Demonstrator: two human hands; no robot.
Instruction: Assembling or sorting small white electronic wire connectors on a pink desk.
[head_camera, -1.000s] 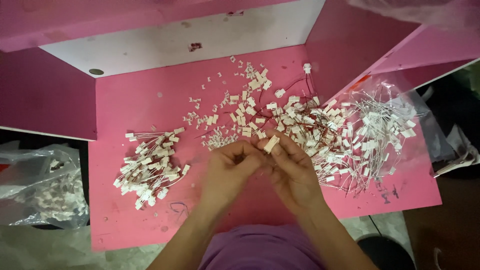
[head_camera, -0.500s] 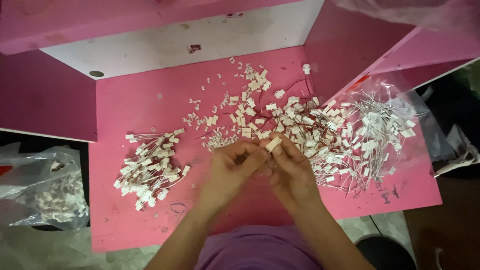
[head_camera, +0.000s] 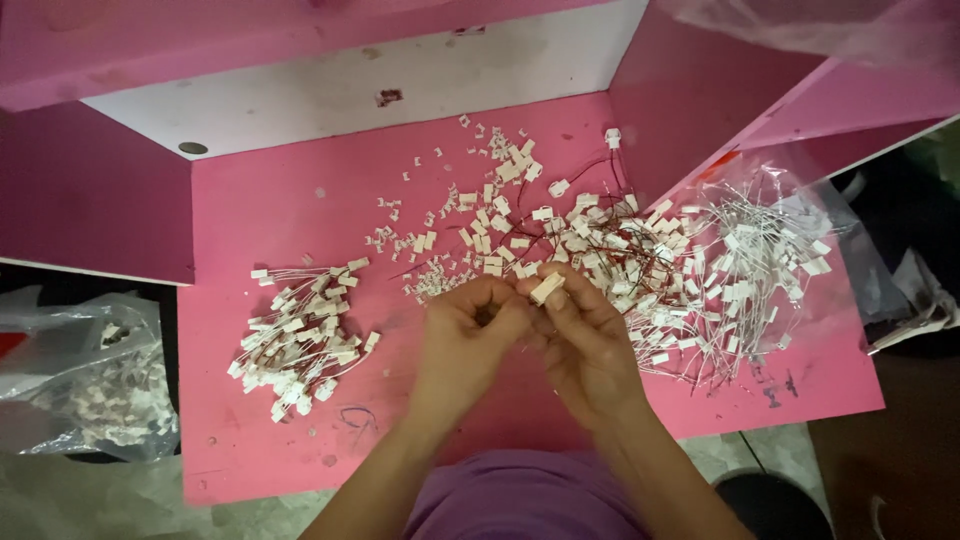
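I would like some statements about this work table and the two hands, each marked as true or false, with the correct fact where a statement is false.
1. The right hand pinches a small white connector at its fingertips. True.
2. The left hand rests flat on the bundle of wired connectors at the left. False: it is raised at the middle of the table, touching the right hand, apart from that bundle.
3. The table top is pink. True.
4. The clear plastic bag lies on the middle of the table. False: it sits off the table's left edge, lower down.
5. Loose white housings are scattered beyond the hands. True.
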